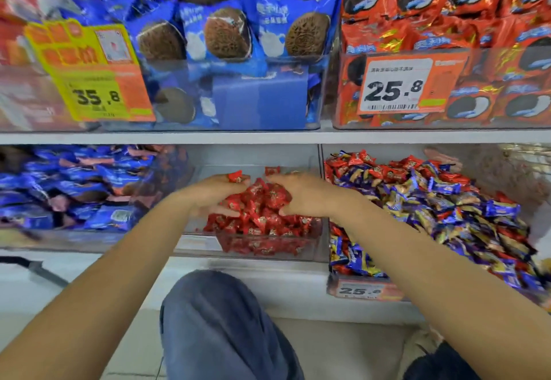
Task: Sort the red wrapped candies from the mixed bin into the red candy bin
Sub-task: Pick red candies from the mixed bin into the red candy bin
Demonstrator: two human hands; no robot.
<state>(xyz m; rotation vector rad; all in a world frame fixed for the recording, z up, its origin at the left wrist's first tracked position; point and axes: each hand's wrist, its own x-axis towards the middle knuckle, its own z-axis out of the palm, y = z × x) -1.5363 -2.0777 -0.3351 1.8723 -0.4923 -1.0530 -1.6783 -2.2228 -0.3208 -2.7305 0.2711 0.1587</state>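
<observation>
A clear red candy bin (268, 250) on the lower shelf holds a heap of red wrapped candies (262, 209). My left hand (214, 195) and my right hand (304, 195) cup the heap from both sides, fingers curved around the candies. A single red candy (235, 176) sits at my left fingertips and another (272, 170) lies just behind the heap. To the right, the mixed bin (366, 288) is piled with blue, gold and red wrapped candies (432, 201).
A bin of blue snack packs (74, 189) stands left of the red bin. The upper shelf carries blue cookie packs (226, 60) and red cookie packs (477, 37) with price tags. My knee (220, 320) is below the shelf edge.
</observation>
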